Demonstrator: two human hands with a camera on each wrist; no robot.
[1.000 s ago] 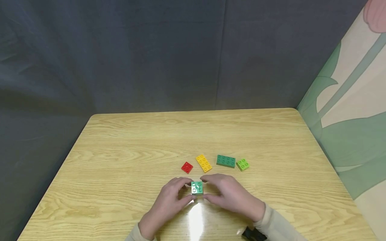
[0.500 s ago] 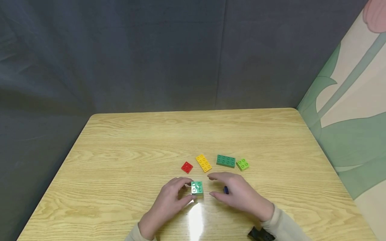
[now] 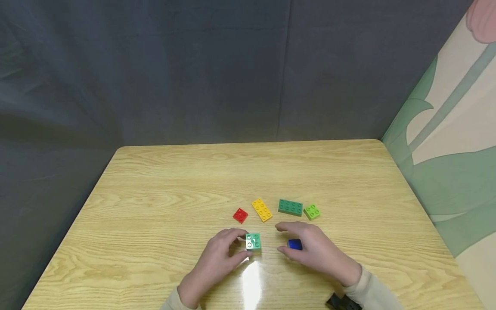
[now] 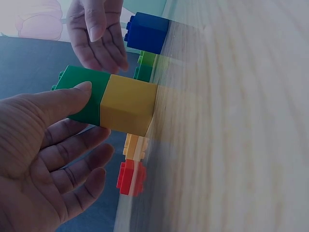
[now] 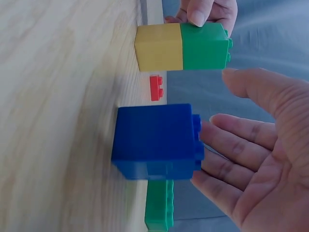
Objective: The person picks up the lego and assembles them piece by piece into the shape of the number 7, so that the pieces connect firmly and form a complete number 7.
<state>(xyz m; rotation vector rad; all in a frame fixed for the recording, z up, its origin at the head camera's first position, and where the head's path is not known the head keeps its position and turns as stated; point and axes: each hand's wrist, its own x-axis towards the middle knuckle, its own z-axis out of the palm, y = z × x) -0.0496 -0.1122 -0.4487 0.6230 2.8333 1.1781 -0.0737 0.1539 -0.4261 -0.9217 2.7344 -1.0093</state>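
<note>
A green toy building brick (image 3: 253, 241) stands stacked on a yellow brick (image 4: 128, 104), which rests on the table. My left hand (image 3: 218, 257) pinches the green brick between thumb and fingers. To the right, a tall blue brick (image 3: 295, 244) stands upright on the table, partly covered by my right hand (image 3: 311, 246) in the head view. That hand holds nothing; its thumb and fingers are spread apart around the blue brick's studded end, as the right wrist view shows.
Behind the hands lie a small red brick (image 3: 240, 215), a long yellow brick (image 3: 261, 210), a long green brick (image 3: 290, 207) and a lime brick (image 3: 311, 212). A black object (image 3: 342, 302) sits by the right sleeve. Dark cloth (image 3: 201, 73) hangs behind the wooden table (image 3: 174, 185).
My right hand has moved right, away from the green and yellow stack, and the blue brick has come into view by it. My left hand has stayed at the green brick.
</note>
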